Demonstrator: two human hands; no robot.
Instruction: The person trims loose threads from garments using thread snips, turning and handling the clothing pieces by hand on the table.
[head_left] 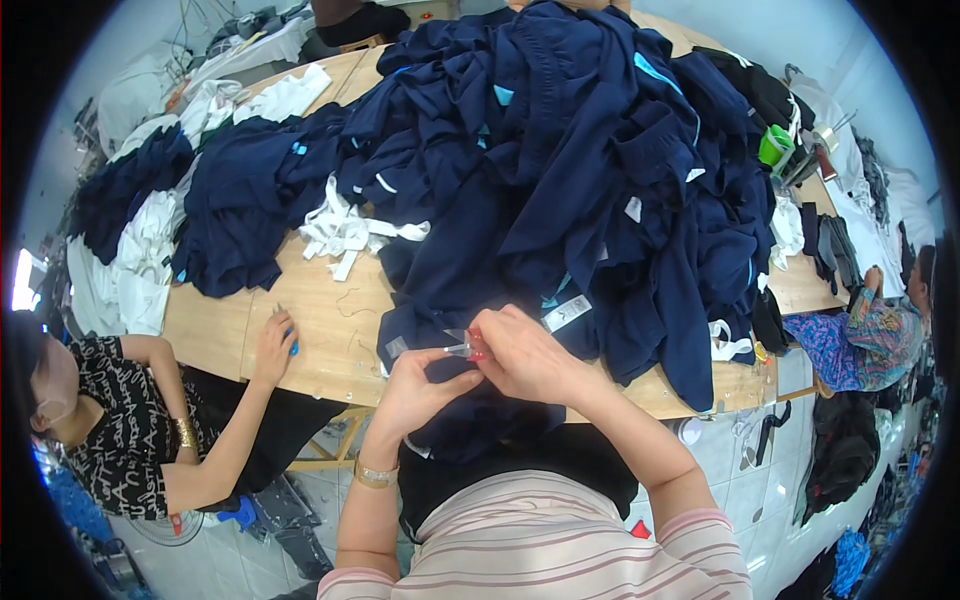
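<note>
Striped pink-and-white sleeves come up from below, and both of the person's hands meet just over the near edge of the wooden worktop [320,330]. Her right hand [525,355] is closed around a small red-handled thread snipper [466,347], its clear tip pointing left, fingers curled tight on the handle. Her left hand [415,385], with a gold bracelet [375,473] at the wrist, pinches a fold of the navy garment [470,290] just below the snipper's tip, thumb and fingers narrow on the cloth. That garment hangs over the near edge into her lap and runs back up into the big heap of navy clothing [600,150] that covers most of the worktop's middle and right side. A white label [566,312] shows on the cloth just beside her right hand. White fabric strips [345,232] lie on the bare wood toward the left. At the left edge, a co-worker in a black printed top rests a hand [272,345] on the worktop, touching something small and blue; I cannot tell what it is. Another person in patterned clothes sits off the right edge.
</note>
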